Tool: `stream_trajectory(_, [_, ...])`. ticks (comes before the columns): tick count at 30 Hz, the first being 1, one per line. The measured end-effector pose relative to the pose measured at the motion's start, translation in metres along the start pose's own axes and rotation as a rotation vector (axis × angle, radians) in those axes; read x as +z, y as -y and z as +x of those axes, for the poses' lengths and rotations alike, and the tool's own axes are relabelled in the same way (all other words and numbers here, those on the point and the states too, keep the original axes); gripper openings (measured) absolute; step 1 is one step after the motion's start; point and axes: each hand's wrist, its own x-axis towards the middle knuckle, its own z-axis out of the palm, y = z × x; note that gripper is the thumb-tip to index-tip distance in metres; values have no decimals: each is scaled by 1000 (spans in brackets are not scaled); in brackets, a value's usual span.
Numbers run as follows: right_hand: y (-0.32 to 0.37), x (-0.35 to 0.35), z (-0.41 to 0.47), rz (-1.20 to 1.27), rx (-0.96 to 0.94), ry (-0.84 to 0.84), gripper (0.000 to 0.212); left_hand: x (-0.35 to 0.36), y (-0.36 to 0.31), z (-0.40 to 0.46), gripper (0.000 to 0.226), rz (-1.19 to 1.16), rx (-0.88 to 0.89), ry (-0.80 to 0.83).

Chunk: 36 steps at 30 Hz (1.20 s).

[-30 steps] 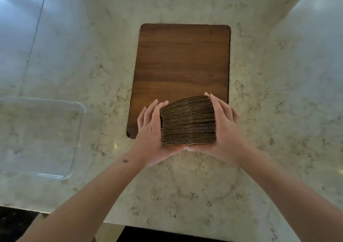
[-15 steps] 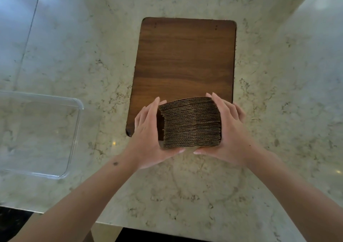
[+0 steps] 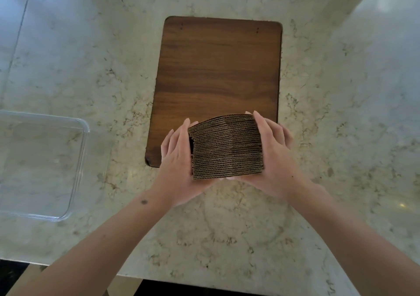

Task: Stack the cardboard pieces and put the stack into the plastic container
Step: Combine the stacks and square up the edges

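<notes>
A thick stack of brown corrugated cardboard pieces (image 3: 227,147) is held between both hands at the near end of a wooden board (image 3: 218,68). My left hand (image 3: 177,157) presses flat against the stack's left side. My right hand (image 3: 275,152) presses its right side, fingers pointing away from me. Both thumbs reach under the stack's near edge. The clear plastic container (image 3: 75,170) stands empty at the far left, well apart from the stack.
The marble counter runs around the board, and its front edge crosses the bottom of the view. A dark floor gap shows below that edge. Brighter counter areas lie at the far left and right.
The stack and both hands stay at the board's near end. The thumbs have closed in further under the stack's near edge, and the view has shifted slightly.
</notes>
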Motion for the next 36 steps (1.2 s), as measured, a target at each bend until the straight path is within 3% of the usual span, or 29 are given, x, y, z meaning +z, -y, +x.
stream_trajectory(3, [0,-1,-1,5,-15,3,136,-6,-1,-1,134,-72,-6,19])
stream_trajectory(5, [0,-2,-3,5,-59,-14,132,-12,-3,-2,127,-108,0,13])
stream_trajectory(15, [-15,-4,7,-175,-305,-77,88,-7,3,1,113,88,108,23])
stream_trajectory(21, [-17,-10,11,-214,-302,-12,109,-8,-1,1,121,81,61,36])
stream_trajectory(26, [-13,-16,9,-2,-166,84,132,-6,-2,3,117,50,55,25])
stream_trajectory(30, [-12,-18,5,99,-140,157,121,-5,-1,2,116,45,60,1])
stream_trajectory(33, [-10,-12,5,62,-153,90,105,-4,-2,1,115,21,67,-41])
stream_trajectory(36, [-10,-8,9,25,-158,6,107,-3,-3,3,122,-47,4,-31])
